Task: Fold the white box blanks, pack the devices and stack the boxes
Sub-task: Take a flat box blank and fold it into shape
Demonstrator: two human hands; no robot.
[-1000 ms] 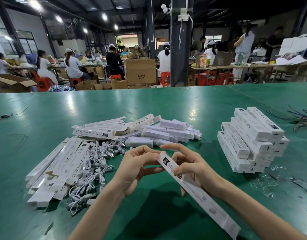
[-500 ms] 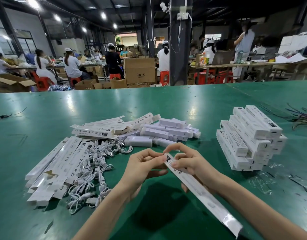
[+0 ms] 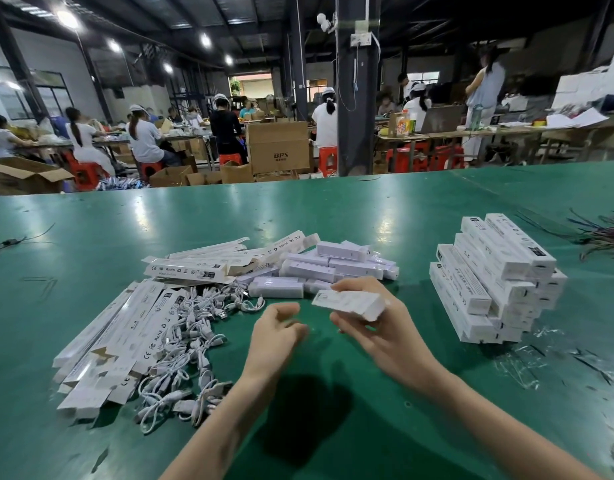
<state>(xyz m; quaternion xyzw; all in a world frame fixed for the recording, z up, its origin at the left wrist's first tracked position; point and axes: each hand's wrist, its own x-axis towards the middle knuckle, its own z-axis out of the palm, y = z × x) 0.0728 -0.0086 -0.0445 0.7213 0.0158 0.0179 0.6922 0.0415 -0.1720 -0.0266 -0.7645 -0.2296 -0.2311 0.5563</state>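
My right hand (image 3: 374, 336) holds a white box (image 3: 350, 304) above the green table (image 3: 333, 216), the box turned end-on toward the camera and blurred. My left hand (image 3: 276, 332) hovers just left of it with fingers loosely curled, holding nothing. Flat white box blanks (image 3: 125, 337) lie fanned at the left, with more blanks (image 3: 212, 263) behind them. A tangle of white cables (image 3: 191, 341) sits beside them. White devices (image 3: 329, 266) lie piled in the middle. Finished boxes (image 3: 492, 278) are stacked at the right.
Loose clear plastic wrap (image 3: 520, 363) lies at the front right, and dark wires (image 3: 599, 233) at the far right. A thin cable (image 3: 11, 240) runs at the far left. Beyond the table, several seated workers, cardboard cartons (image 3: 277, 147) and a dark pillar (image 3: 355, 84).
The long box, gripped at its end by both hands, has swung up and now points end-on. My left hand has let go and drawn back to the left.
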